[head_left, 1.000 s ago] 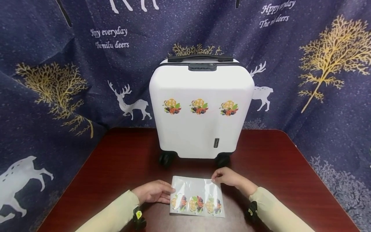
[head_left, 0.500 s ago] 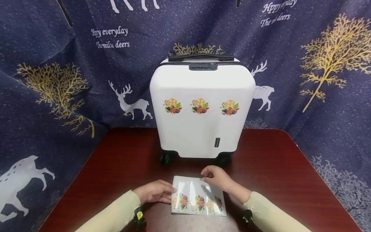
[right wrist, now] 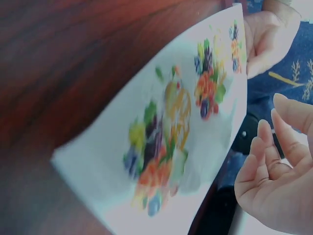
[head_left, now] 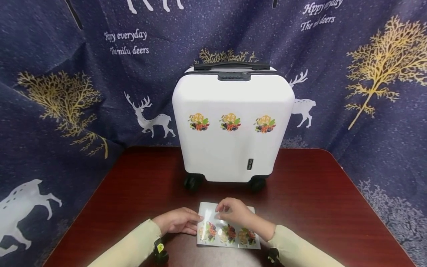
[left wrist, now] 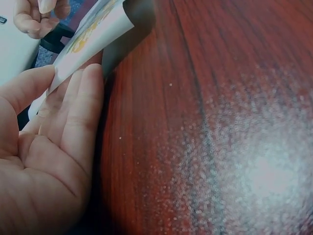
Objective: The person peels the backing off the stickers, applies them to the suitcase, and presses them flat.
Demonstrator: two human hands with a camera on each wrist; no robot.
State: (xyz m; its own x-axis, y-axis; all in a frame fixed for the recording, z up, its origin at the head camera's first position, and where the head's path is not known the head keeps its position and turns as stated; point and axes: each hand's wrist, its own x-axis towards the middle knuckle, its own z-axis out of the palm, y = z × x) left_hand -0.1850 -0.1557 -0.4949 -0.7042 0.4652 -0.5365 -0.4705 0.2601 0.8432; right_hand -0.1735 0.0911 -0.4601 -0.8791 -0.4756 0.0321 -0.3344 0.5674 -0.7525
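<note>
A white glossy sticker sheet bears a lower row of fruit stickers; its upper part is blank where visible. At its left edge, my left hand pinches the sheet between thumb and fingers, as the left wrist view also shows. Over the sheet's upper part hovers my right hand, its fingers loosely bent. In the right wrist view, the right hand stands apart from the sheet, with nothing visible between thumb and fingertips. Behind them, a white suitcase carries three matching stickers in a row.
The suitcase stands upright on black wheels at the back of the dark red table. A navy cloth printed with deer and golden trees hangs behind.
My right hand has moved left from the sheet's upper right corner, across its upper edge, to above its upper middle. The left hand keeps its grip in place.
</note>
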